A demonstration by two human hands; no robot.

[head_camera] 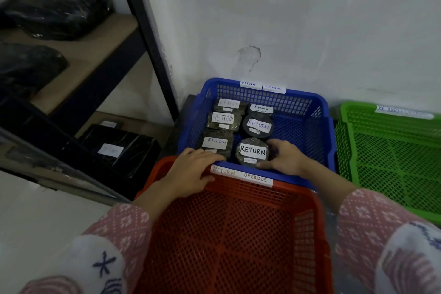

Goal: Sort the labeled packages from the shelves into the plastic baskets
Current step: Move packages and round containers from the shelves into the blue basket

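Right hand (282,159) curls its fingers round the round package (252,152) marked RETURN, low in the blue basket (310,102), just beside the other five; left hand (191,169) lies flat and relaxed on the red basket (315,200) rim. Best to seat the package flat, label up, before letting go

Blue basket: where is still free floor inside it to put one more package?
The blue basket is bare on its right half, between the round RETURN packages and the right wall. The left half is crowded: six packages in two columns, with the right hand around the nearest round one and the left hand on the near rim.
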